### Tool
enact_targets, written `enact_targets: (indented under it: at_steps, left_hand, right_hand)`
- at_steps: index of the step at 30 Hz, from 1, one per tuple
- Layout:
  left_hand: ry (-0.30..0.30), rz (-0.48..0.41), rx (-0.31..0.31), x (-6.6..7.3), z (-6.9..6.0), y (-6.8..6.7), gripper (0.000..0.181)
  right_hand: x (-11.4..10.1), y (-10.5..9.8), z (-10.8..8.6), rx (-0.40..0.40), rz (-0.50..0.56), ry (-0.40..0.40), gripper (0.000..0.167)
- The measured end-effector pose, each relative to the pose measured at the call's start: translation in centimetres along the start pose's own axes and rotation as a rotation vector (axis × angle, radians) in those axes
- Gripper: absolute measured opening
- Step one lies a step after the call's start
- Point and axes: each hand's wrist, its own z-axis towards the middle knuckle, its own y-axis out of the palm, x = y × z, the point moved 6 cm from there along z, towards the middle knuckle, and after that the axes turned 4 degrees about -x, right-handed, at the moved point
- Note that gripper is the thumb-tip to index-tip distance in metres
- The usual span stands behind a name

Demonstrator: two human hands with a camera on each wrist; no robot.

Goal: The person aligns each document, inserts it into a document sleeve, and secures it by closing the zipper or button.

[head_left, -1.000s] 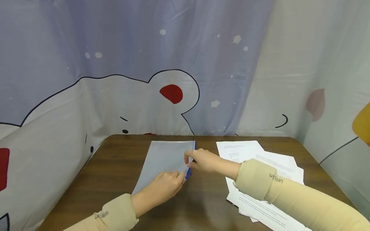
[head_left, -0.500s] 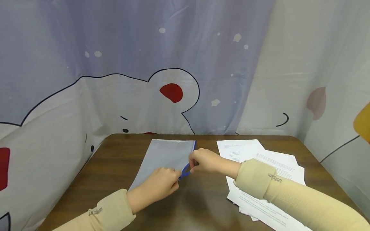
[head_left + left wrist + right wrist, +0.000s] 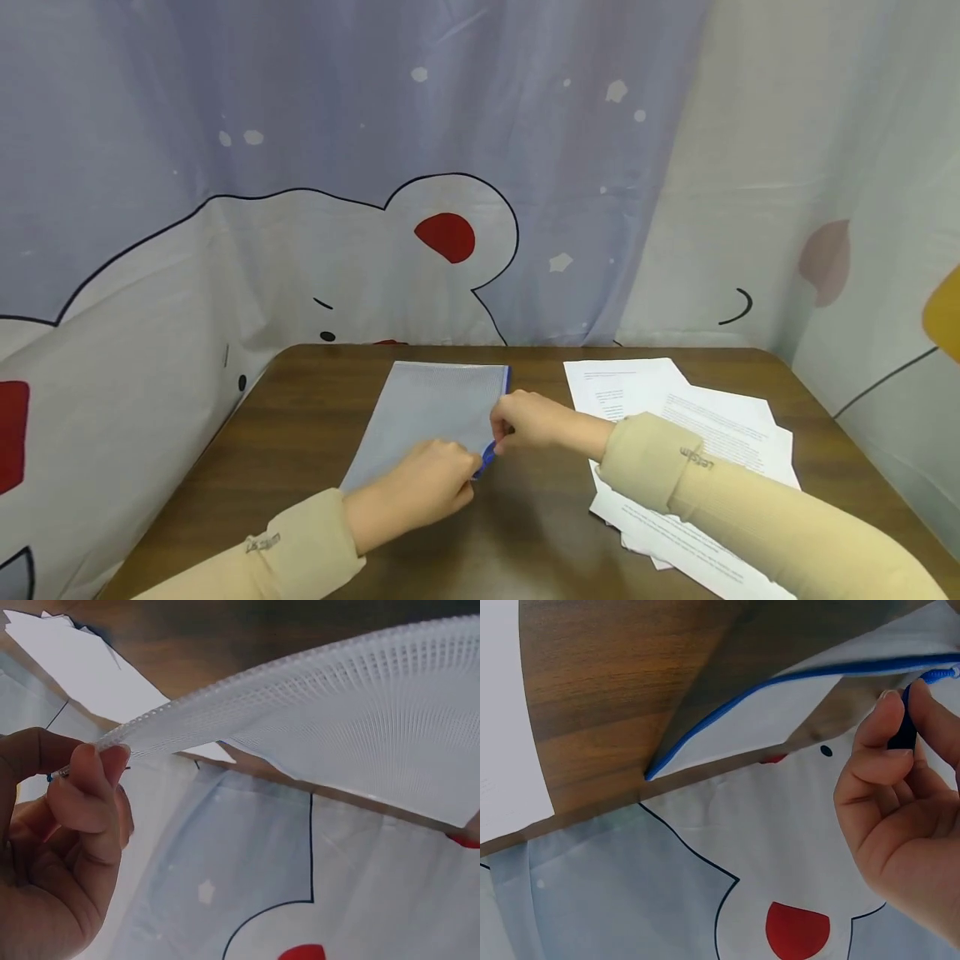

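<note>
A translucent ribbed zipper pouch (image 3: 427,408) with a blue zip edge lies on the table, its near right corner lifted. My left hand (image 3: 420,487) pinches that corner; in the left wrist view the pouch (image 3: 367,712) bows upward from the thumb and fingertips of the left hand (image 3: 67,817). Close by on the right, my right hand (image 3: 528,419) is at the zip. The right wrist view has the right hand (image 3: 900,787) pinching a dark blue zipper pull (image 3: 904,735) between thumb and fingers, beside the blue zip edge (image 3: 742,694).
Several printed sheets (image 3: 720,429) lie loosely overlapped on the right of the brown wooden table (image 3: 315,400), partly under the right sleeve (image 3: 750,508). A patterned curtain (image 3: 337,108) hangs behind the table's far edge and along both sides.
A second ago the right fingers were apart over the pouch's edge; they now pinch the zipper pull. The left hand shifted left, then slightly back. The zip edge flexed between the hands.
</note>
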Motion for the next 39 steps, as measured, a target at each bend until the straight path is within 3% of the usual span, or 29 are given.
enact_targets:
  at_steps: [16,20,27,30,35,39]
  left_hand:
    - [0.019,0.063,0.065,0.5,0.1,-0.5,0.022]
    - [0.019,0.074,0.083,0.9,0.1,-0.8,0.017]
    - [0.023,0.132,0.111,1.5,0.0,-1.0,0.017]
    - [0.023,0.134,0.126,1.6,0.0,-1.0,0.017]
    - [0.023,0.15,0.134,1.8,-0.2,-1.3,0.016]
    - [0.032,0.169,0.126,2.1,-0.3,-1.5,0.016]
  right_hand:
    - [1.2,0.2,1.0,-0.033,0.015,0.07,0.011]
    - [2.1,0.4,1.2,-0.058,0.044,0.113,0.013]
    - [3.4,0.7,1.3,-0.173,0.089,0.241,0.014]
    - [3.5,0.6,1.4,-0.198,0.082,0.284,0.022]
    - [4.2,0.6,1.7,-0.19,0.042,0.307,0.037]
    - [5.3,0.6,1.7,-0.169,0.021,0.37,0.03]
